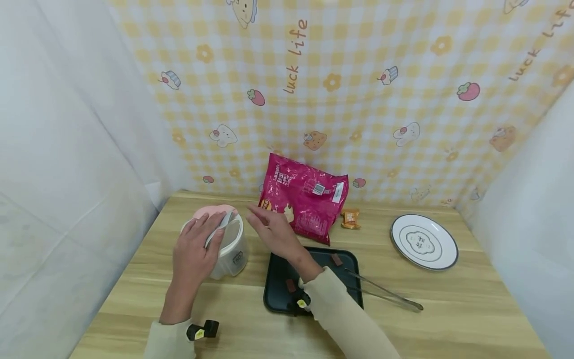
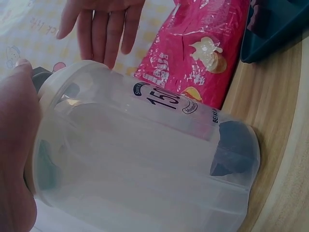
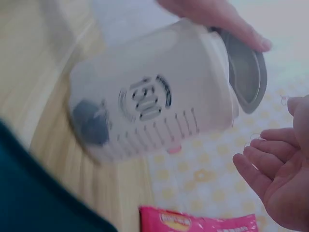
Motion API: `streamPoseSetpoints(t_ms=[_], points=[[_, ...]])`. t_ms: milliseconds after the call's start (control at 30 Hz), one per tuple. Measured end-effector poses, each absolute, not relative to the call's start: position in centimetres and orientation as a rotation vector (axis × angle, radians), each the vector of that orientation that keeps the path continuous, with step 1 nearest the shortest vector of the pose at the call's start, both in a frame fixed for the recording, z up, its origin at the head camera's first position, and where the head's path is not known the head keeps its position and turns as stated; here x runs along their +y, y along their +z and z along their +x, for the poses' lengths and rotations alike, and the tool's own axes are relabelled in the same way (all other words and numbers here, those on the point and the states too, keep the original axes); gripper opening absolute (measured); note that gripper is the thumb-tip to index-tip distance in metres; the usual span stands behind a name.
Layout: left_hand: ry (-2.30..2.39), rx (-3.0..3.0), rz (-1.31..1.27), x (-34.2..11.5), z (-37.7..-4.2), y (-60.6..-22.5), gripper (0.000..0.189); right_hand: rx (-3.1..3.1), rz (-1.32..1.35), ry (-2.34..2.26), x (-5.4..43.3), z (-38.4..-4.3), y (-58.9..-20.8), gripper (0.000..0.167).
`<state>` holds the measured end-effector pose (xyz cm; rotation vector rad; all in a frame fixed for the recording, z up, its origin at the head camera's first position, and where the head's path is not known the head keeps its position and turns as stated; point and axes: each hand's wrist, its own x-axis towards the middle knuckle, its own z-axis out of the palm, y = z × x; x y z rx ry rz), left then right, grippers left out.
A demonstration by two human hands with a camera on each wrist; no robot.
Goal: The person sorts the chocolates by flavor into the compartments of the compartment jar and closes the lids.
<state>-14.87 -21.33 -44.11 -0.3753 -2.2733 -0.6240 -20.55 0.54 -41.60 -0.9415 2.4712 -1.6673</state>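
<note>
A translucent white container (image 1: 234,249) marked 1500 (image 2: 145,159) (image 3: 145,96) stands on the wooden table. My left hand (image 1: 196,249) grips its top, fingers over a grey lid (image 1: 221,227) (image 3: 246,72), thumb (image 2: 14,145) along the side. My right hand (image 1: 271,229) hovers open just right of the container, fingers straight (image 2: 101,24), palm turned towards it (image 3: 280,174), not touching it. A pink disc (image 1: 211,210) shows behind the container's rim. Dark patches sit near the container's base (image 2: 231,147).
A pink snack bag (image 1: 305,199) leans on the back wall behind my right hand. A black tray (image 1: 278,284) with brown pieces lies under my right forearm, metal tongs (image 1: 381,291) resting on its edge. A small orange packet (image 1: 351,218) and white plate (image 1: 423,242) lie right.
</note>
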Motion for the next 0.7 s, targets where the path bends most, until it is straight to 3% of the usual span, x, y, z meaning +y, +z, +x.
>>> streamPoseSetpoints(t_ms=[267,700], points=[[-0.62,-2.261,-0.373,-21.3,-15.1,-44.2,0.056,2.383,-0.771,-1.755,-1.6,-20.4,-41.6,0.056],[-0.585,-2.257,-0.399,-21.0,-14.8,-44.1,0.048,2.303,-0.785,-1.844,-1.8,-20.5,-41.9,0.046]])
